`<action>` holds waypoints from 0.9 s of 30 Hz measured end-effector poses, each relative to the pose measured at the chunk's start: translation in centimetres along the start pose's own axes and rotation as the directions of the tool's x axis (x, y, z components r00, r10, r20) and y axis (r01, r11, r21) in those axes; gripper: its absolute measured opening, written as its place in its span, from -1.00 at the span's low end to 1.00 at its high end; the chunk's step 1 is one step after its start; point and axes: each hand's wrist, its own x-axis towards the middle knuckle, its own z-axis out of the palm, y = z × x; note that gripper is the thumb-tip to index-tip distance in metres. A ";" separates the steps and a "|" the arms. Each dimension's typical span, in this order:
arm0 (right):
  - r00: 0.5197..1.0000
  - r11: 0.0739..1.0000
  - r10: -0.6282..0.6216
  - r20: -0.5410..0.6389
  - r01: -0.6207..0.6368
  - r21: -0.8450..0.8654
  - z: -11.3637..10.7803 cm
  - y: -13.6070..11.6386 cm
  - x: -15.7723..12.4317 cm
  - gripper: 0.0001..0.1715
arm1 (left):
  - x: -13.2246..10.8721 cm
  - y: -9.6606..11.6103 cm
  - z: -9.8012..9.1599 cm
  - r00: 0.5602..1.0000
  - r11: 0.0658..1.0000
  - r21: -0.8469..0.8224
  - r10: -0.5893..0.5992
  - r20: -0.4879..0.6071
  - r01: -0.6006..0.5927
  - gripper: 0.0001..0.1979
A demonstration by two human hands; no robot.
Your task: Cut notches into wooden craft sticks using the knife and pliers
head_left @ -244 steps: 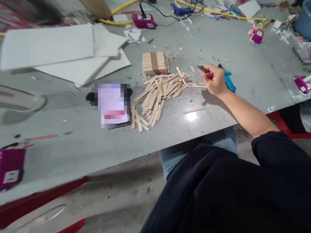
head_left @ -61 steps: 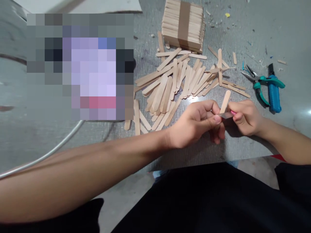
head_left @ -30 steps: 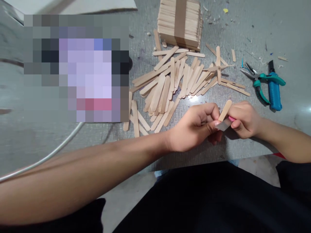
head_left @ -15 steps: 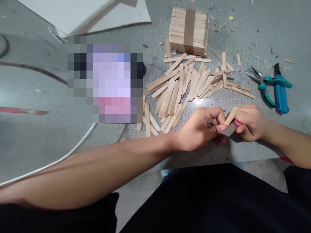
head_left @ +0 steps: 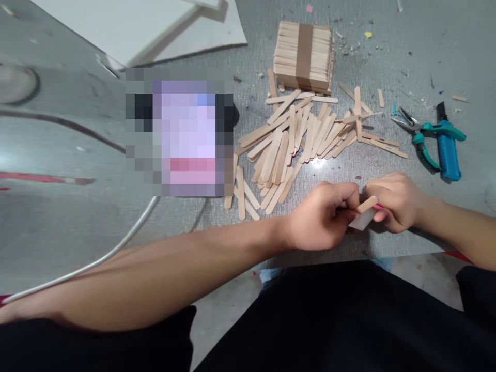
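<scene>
Both my hands are closed and close together near the table's front edge. My left hand [head_left: 323, 214] pinches one end of a wooden craft stick [head_left: 368, 204] between thumb and fingers. Just below the stick lies a flat, pale grey, slant-ended piece [head_left: 362, 220], blade-like in shape. My right hand [head_left: 397, 201] grips this piece, with a bit of pink showing at its fingers. The stick's free end points at the right hand. Fingers hide the rest of both things. Beyond my hands spreads a loose pile of craft sticks [head_left: 277, 155].
A banded bundle of craft sticks [head_left: 287, 57] stands behind the pile. Pliers [head_left: 418, 135] and a blue cutter [head_left: 448, 155] lie to the right. On the left are a blurred-out device [head_left: 188, 129], a white cable [head_left: 127, 235], a paintbrush [head_left: 46, 178] and white board [head_left: 93, 31].
The craft stick has tipped lower and nearer the flat grey piece. My left hand has turned, its fingers curling more tightly. The view has shifted slightly.
</scene>
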 end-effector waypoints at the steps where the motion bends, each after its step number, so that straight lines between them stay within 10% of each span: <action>1: 1.000 1.000 0.003 0.006 -0.003 -0.008 0.1 -0.1 0.0 -0.14 | -0.1 0.0 0.0 1.000 0.999 0.033 0.026 -0.006 -0.026 -0.77; 27: 0.996 0.999 0.029 0.079 -0.027 -0.024 1.0 -0.1 0.0 -0.06 | -0.2 0.1 0.0 0.999 0.997 0.064 -0.039 -0.022 0.040 -0.70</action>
